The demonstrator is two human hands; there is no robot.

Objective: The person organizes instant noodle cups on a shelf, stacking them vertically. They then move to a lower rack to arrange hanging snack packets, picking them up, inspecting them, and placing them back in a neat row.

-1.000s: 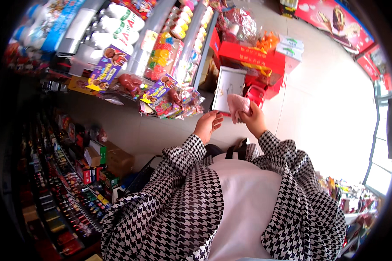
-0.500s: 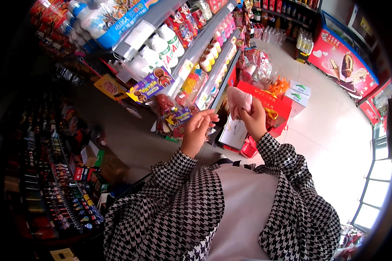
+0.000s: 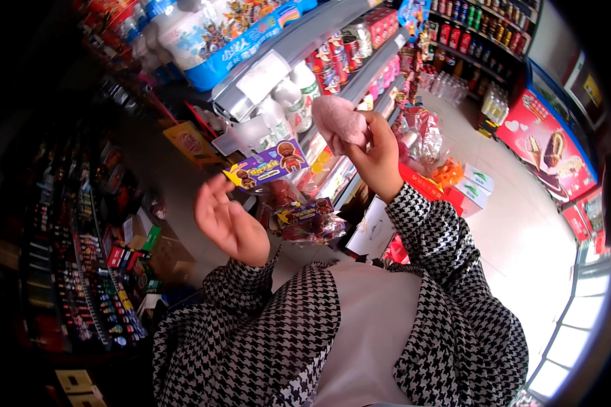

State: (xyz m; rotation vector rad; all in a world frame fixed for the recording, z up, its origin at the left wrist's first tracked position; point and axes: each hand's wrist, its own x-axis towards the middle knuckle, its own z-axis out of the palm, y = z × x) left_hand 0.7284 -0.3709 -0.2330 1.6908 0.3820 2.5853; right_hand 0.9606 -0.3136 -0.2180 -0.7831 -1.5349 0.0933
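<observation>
A folded pink cloth [image 3: 337, 122] is bunched in my right hand [image 3: 380, 157], thumb and fingers closed round its lower end. The cloth hangs in front of the shelf with white bottles [image 3: 293, 102]. My left hand [image 3: 229, 224] is raised with its fingers apart and nothing in them, a little blurred. Just beyond its fingertips is a purple card-topped snack bag [image 3: 268, 166], hanging from the shelf's end. A second purple packet [image 3: 305, 211] hangs below it, to the right of my left hand.
A blue display tray [image 3: 241, 51] of bottles tops the shelf. Right of it, red gift boxes [image 3: 424, 182] and white cartons [image 3: 473, 186] stand on the tiled floor. An ice-cream freezer [image 3: 546, 129] is at far right, racks of small goods [image 3: 81, 271] at left.
My right hand has carried the pink cloth up and to the left, toward the shelf. My left hand has moved left, away from the right one. The view has shifted a little.
</observation>
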